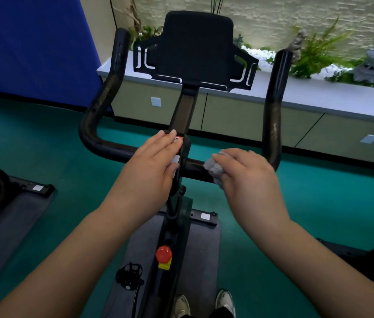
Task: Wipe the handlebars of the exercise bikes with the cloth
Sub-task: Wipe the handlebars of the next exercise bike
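Observation:
A black exercise-bike handlebar (103, 146) spans the middle of the view, with two horns rising at left and right (273, 111). My right hand (248, 177) is shut on a crumpled grey cloth (213, 167), which presses on the cross bar just right of the centre stem. My left hand (151, 171) rests flat on the centre clamp of the bar, fingers laid over a red and white sticker. A black tablet holder (196, 49) stands above the stem.
A red knob (163, 253) sits on the bike frame below, with a pedal (129, 275) to its left. Another bike's base (9, 191) lies at left on a grey mat. A low cabinet ledge (319, 95) with plants runs behind. My shoes (204, 304) show at the bottom.

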